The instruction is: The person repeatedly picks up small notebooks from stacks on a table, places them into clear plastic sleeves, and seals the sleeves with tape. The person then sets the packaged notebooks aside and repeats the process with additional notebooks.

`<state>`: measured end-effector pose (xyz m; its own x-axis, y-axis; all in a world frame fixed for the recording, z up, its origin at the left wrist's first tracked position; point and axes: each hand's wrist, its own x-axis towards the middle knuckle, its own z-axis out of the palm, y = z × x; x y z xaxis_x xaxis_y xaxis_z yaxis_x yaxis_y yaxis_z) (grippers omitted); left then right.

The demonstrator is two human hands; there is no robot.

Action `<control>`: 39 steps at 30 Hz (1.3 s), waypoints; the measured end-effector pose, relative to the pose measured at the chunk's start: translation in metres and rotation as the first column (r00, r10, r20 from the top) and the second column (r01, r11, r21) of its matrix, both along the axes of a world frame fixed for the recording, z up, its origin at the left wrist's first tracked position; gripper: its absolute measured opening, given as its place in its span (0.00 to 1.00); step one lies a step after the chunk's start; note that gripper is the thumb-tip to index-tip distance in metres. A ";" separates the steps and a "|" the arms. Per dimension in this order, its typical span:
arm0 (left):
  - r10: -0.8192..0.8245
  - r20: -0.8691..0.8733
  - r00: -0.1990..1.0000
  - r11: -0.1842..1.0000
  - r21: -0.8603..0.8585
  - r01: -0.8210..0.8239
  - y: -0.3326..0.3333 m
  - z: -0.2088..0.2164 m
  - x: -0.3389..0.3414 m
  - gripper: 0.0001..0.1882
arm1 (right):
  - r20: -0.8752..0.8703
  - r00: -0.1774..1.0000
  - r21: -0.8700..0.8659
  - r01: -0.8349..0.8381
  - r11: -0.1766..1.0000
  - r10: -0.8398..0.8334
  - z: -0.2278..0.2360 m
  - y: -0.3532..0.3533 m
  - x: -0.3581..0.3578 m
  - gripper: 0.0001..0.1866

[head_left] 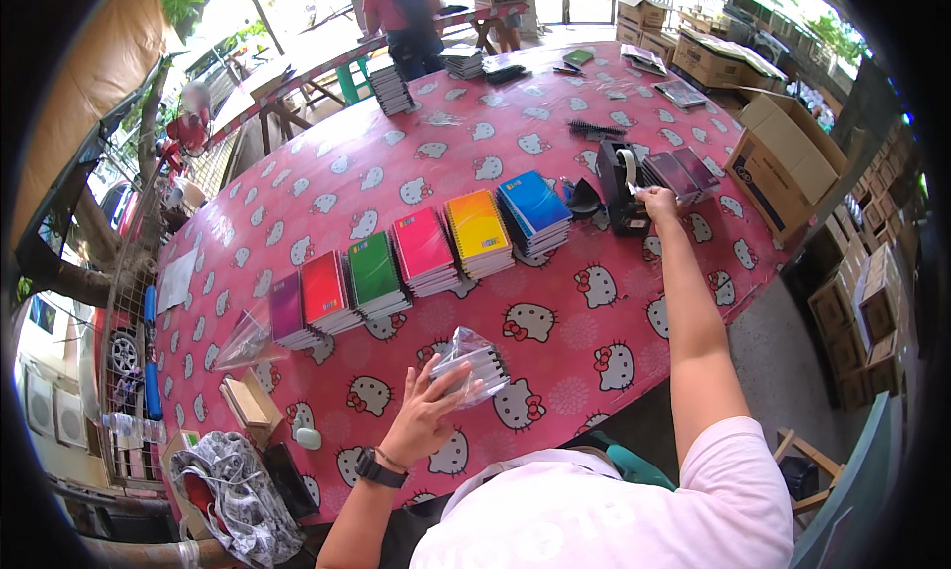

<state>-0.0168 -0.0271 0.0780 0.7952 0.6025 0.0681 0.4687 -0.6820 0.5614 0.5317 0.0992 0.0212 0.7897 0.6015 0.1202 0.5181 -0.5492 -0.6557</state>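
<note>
Head view: right hand (658,204) fingertips behind tape dispenser (624,188).

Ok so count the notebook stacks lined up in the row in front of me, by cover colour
Purple stack: 1
Red stack: 1
Green stack: 1
Pink stack: 1
Orange-yellow stack: 1
Blue stack: 1
Total: 6 stacks

Bright daylight, sharp center, blown-out bkgd top, heavy fisheye bend w/ dark rim.
</note>
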 end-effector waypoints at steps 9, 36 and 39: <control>-0.001 0.058 0.998 0.998 0.070 -0.003 -0.001 -0.015 0.002 0.44 | -0.851 0.480 0.287 0.084 0.954 0.213 -0.044 -0.069 -0.033 0.07; -0.009 0.076 0.997 0.986 0.169 -0.004 -0.003 -0.001 -0.006 0.44 | -0.076 0.399 -0.579 -0.764 0.285 0.914 0.128 -0.100 -0.287 0.28; 0.223 0.622 0.750 0.974 -0.173 -0.146 0.008 -0.012 -0.002 0.44 | -0.262 0.366 -0.107 -0.931 0.350 0.893 0.093 -0.103 -0.259 0.25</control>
<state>-0.0191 -0.0188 0.0662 0.4644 0.7670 0.4428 0.0896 -0.5380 0.8381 0.2723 -0.0040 0.1147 -0.2715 0.9496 -0.1565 0.7033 0.0847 -0.7059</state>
